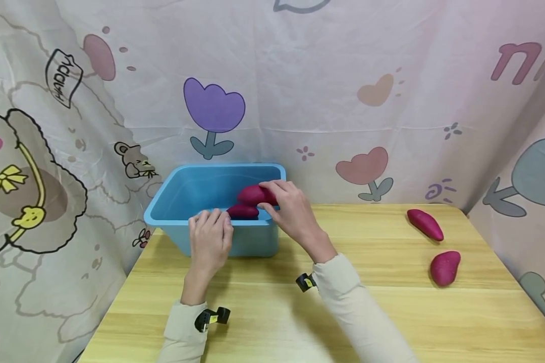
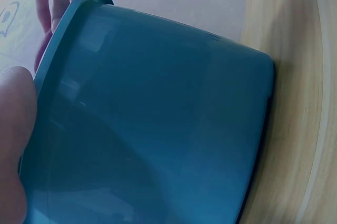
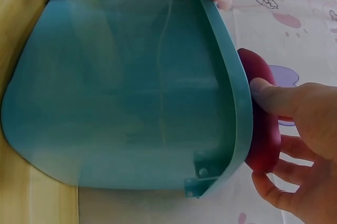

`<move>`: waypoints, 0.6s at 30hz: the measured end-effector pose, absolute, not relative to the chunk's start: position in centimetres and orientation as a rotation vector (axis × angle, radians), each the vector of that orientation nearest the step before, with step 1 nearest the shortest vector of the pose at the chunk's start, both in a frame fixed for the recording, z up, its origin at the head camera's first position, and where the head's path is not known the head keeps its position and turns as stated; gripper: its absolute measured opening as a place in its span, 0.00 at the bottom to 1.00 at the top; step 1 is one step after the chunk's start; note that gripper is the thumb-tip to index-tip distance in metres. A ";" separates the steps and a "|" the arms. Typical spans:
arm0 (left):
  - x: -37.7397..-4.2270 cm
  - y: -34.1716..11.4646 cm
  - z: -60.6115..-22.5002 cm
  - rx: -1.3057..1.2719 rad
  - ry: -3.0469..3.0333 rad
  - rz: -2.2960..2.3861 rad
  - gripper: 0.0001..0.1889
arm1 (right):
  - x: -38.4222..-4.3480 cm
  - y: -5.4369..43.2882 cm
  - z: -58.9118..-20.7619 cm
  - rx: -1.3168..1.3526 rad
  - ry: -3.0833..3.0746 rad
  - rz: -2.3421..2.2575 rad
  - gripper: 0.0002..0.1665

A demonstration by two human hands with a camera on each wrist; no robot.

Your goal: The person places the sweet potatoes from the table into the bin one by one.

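Note:
A blue plastic bin stands at the back left of the wooden table. My left hand grips its front rim, fingers bent over the edge. Between the fingers and thumb of my right hand is a purple-red sweet potato, held over the bin's right end. In the right wrist view this sweet potato shows just past the rim, the thumb on its near side. A second sweet potato is inside the bin, below the held one and close to the left fingertips. The front wall hides the bin's floor.
Two more sweet potatoes lie on the right of the table: a slender one towards the back and a rounder one nearer. A printed cloth hangs right behind the bin and along both sides.

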State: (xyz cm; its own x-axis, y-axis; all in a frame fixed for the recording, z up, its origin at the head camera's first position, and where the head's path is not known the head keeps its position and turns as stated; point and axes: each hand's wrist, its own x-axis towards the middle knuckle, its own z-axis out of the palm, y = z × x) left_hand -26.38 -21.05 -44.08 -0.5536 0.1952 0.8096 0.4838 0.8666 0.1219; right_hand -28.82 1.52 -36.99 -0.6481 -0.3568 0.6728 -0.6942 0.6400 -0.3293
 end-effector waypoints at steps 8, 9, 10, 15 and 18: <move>-26.4 -21.1 -44.1 -0.473 -2.184 -0.416 0.21 | -28.8 0.5 -37.0 0.860 -2.324 0.767 0.26; -26.4 -21.1 -44.1 -0.474 -2.182 -0.417 0.21 | -28.8 0.4 -36.9 0.859 -2.338 0.763 0.26; -26.4 -21.1 -44.1 -0.476 -2.180 -0.418 0.21 | -28.8 0.3 -36.9 0.857 -2.353 0.761 0.26; -26.4 -21.1 -44.2 -0.481 -2.164 -0.421 0.20 | -28.6 0.0 -36.9 0.859 -2.419 0.751 0.27; -26.5 -21.1 -44.2 -0.486 -2.160 -0.421 0.19 | -28.5 -0.1 -36.9 0.867 -2.437 0.742 0.26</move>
State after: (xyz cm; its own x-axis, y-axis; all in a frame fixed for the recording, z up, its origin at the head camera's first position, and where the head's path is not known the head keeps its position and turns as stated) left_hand -26.48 -21.10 -44.23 -0.5555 0.1925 0.8090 0.4823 0.8671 0.1248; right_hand -28.48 -0.06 -36.93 -0.7027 -0.4346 0.5634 -0.6748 0.6582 -0.3339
